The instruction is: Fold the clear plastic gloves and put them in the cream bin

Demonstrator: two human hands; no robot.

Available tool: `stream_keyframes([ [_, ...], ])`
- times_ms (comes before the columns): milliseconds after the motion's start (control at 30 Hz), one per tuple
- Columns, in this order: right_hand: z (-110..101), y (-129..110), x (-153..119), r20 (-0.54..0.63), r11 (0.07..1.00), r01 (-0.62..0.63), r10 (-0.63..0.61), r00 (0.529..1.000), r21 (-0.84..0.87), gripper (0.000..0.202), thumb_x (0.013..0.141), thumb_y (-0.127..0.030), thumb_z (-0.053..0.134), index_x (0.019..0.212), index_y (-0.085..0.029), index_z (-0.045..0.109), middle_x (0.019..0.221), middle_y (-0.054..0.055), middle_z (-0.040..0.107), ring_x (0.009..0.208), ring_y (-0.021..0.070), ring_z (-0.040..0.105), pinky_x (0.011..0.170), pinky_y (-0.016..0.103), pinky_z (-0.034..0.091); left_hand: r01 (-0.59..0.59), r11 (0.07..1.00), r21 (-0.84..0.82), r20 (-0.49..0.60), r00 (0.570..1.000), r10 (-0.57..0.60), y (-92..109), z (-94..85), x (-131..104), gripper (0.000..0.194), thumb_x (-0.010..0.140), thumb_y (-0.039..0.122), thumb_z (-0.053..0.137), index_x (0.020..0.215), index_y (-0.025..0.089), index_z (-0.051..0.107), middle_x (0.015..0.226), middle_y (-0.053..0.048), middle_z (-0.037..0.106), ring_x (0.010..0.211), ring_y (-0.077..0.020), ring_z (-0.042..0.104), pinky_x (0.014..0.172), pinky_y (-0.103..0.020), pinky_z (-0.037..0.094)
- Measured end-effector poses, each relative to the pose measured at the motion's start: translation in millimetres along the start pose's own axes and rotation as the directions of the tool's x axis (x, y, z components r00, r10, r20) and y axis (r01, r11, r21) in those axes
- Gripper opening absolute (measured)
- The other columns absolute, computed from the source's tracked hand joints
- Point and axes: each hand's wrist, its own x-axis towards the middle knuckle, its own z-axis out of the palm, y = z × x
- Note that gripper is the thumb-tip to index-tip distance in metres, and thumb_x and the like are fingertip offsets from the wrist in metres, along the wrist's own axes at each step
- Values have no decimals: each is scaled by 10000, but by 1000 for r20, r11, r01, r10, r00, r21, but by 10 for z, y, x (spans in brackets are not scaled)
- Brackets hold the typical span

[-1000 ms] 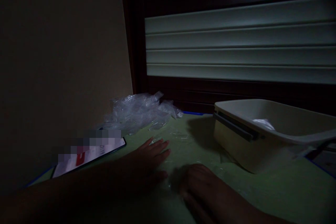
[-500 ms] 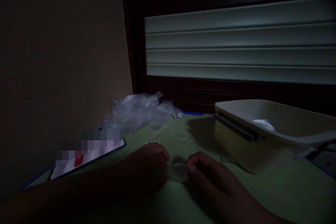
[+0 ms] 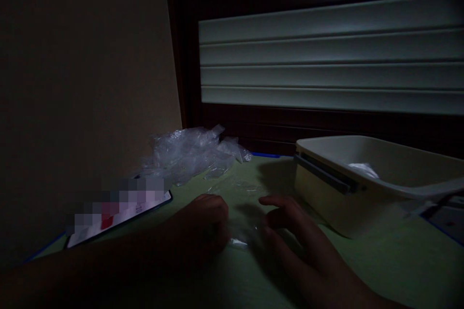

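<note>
My left hand [image 3: 208,222] is closed low over the green tabletop [image 3: 391,265], its fingertips on the edge of a small clear plastic bag [image 3: 239,242]. The bag sticks out to the right of those fingers and catches a little light. Across from it, my right hand [image 3: 295,236] has its thumb and fingers apart with nothing between them, just right of the bag. Dim light leaves the left fingers dark and partly hidden.
A heap of clear plastic bags [image 3: 188,152] lies at the back left. A phone with a lit screen [image 3: 123,217] rests in front of it. At the right stands a cream plastic bin [image 3: 322,198] with clear plastic [image 3: 363,170] inside. Behind is a slatted panel [image 3: 326,58].
My right thumb and fingers have parted and let go of the plastic bag's right side. My left hand has stayed closed on its other edge.
</note>
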Motion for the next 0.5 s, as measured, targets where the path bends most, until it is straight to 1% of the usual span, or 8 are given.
stream_keyframes([
  [100, -20, -11, -2, -59, 987, 152, -156, 986, -58, 338, 868, -167, 418, 1179, -283, 357, 1042, 37, 525, 918, 146, 564, 802, 285, 498, 42, 999, 14, 0, 999, -42, -19, 18, -26, 71, 802, 233, 469, 780, 183, 424, 899, -51, 538, 836, -186, 484, 748, -327, 429],
  [167, -37, -44, 5, -65, 973, 216, -221, 973, -76, 327, 859, -142, 419, 1151, -280, 371, 1086, 41, 512, 985, 151, 541, 837, 277, 485, 63, 998, 14, -18, 998, -63, -15, 21, -34, 92, 791, 240, 484, 824, 185, 417, 948, -65, 533, 866, -199, 485, 767, -349, 435],
  [233, -52, -83, 15, -23, 969, 236, -239, 971, -74, 291, 858, -124, 420, 1108, -271, 400, 1080, 37, 530, 996, 146, 539, 831, 256, 484, 66, 998, 20, -54, 996, -65, 0, 14, -35, 127, 783, 254, 493, 854, 188, 412, 1003, -80, 521, 905, -209, 486, 786, -363, 439],
  [267, -57, -99, 19, 25, 968, 244, -243, 970, -61, 276, 857, -114, 417, 1089, -263, 419, 1056, 35, 548, 975, 142, 549, 816, 247, 489, 59, 998, 33, -80, 995, -56, 11, 7, -35, 142, 781, 252, 496, 875, 191, 411, 1030, -83, 512, 931, -213, 482, 798, -365, 439],
  [333, -61, -116, 26, 138, 965, 259, -252, 958, -38, 267, 852, -94, 407, 1066, -244, 462, 1001, 34, 585, 925, 142, 568, 794, 253, 497, -4, 996, 84, -126, 992, 15, 32, -11, -40, 168, 766, 225, 495, 911, 197, 416, 1058, -80, 499, 962, -215, 476, 826, -371, 432],
  [400, -59, -113, 28, 203, 954, 297, -284, 937, -35, 285, 839, -82, 400, 1062, -226, 502, 973, 41, 614, 899, 156, 580, 795, 286, 501, -115, 981, 156, -135, 981, 136, 50, -27, -58, 208, 739, 185, 483, 942, 200, 439, 1043, -67, 506, 949, -211, 483, 888, -408, 399],
  [467, -57, -104, 27, 208, 947, 314, -295, 932, -66, 321, 824, -71, 400, 1083, -214, 525, 999, 53, 630, 924, 171, 581, 817, 313, 499, -202, 954, 222, -75, 972, 223, 71, -33, -85, 241, 733, 180, 472, 974, 202, 474, 1027, -55, 531, 933, -209, 500, 970, -457, 329],
  [500, -59, -103, 26, 206, 946, 314, -292, 934, -82, 331, 822, -69, 403, 1092, -210, 533, 1006, 57, 636, 932, 173, 583, 823, 316, 499, -209, 947, 244, -38, 974, 225, 85, -32, -98, 243, 740, 189, 470, 981, 204, 493, 1021, -48, 552, 927, -206, 510, 997, -456, 305],
])
